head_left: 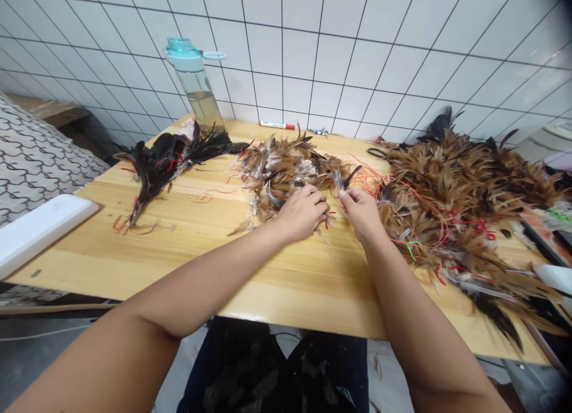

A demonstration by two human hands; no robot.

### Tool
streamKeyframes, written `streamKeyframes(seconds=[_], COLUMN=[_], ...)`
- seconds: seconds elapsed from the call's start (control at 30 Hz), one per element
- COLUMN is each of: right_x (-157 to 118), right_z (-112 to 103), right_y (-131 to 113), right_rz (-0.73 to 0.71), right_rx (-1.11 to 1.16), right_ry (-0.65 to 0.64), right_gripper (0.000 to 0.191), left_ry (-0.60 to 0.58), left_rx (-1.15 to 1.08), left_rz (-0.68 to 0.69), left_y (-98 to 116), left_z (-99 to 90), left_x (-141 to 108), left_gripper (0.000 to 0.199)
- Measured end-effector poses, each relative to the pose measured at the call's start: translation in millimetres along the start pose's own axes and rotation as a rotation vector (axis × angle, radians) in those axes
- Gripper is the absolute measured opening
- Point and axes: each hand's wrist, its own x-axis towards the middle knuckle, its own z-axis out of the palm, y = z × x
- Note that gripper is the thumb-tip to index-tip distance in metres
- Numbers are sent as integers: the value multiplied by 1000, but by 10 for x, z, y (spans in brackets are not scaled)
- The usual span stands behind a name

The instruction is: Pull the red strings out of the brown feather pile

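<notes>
A pile of brown feathers [279, 165] lies in the middle of the wooden table. My left hand [306, 211] rests at its near right edge, fingers curled down; feather tips and a bit of red string [329, 220] poke out beneath them. The thumb is hidden. Just to the right, my right hand [361, 211] pinches a small dark-tipped feather [345, 179] between thumb and forefinger, its tip pointing up and away. A larger heap of brown feathers [465, 174] with red strings through it spreads beyond my right hand.
Black feathers [163, 157] with red ties lie on the left of the table [214, 246]. Behind them stands a water bottle [196, 82] with a turquoise lid. A red-and-white marker [277, 126] lies by the tiled wall. At the left edge is a long white object [49, 228].
</notes>
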Motion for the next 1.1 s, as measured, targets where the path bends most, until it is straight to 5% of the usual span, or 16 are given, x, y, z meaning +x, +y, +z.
streamKeyframes(seconds=[0.43, 1.1], right_x=[-54, -68], right_z=[56, 111], right_y=[-29, -24], right_rz=[-128, -183], right_rx=[-385, -322], right_ry=[-8, -174], right_gripper=[21, 18], left_ry=[54, 111], left_rx=[-134, 4], left_rz=[-102, -162], left_y=[-135, -157], left_z=[-109, -264], left_x=[-95, -85], left_gripper=[25, 26])
